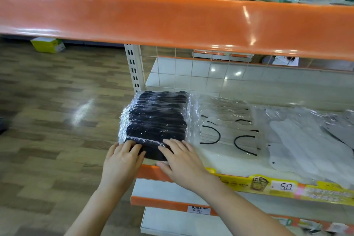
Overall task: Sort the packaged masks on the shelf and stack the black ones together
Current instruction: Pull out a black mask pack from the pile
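The stack of black masks [156, 120] sits at the left end of the white shelf [220, 159], each soft, dark piece sealed in crinkly clear plastic (the overlapping layers are too many for me to count). My left hand [122, 161] lies flat on the near edge of the stack, fingers straight and together. My right hand [182, 161] rests beside it, fingers spread over the nearest pack, thumb at the shelf's orange lip. Just right lie white masks with black ear loops [226, 130], then pale grey packs [306, 140].
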Tool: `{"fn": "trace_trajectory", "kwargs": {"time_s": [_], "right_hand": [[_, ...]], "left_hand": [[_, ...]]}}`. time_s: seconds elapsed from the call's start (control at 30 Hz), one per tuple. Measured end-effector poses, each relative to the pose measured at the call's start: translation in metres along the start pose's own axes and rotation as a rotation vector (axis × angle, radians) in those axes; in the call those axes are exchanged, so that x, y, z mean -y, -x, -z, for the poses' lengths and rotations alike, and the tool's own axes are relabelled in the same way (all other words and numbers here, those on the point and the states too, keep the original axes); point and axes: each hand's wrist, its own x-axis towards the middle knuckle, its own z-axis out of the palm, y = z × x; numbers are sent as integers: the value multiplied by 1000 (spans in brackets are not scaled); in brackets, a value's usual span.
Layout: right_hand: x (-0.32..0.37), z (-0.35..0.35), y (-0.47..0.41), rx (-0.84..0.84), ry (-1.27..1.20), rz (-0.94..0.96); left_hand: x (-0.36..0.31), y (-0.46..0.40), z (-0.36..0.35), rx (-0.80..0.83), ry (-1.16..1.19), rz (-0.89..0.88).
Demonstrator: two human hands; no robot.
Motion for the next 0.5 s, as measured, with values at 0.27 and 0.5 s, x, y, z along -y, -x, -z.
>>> {"fn": "trace_trajectory", "kwargs": {"time_s": [0.27, 0.5], "right_hand": [[0, 0, -15, 4, 14, -88], [3, -10, -18, -122, 34, -78]], "left_hand": [[-1, -15, -4, 65, 45, -9], [-7, -28, -6, 117, 29, -31]]}}
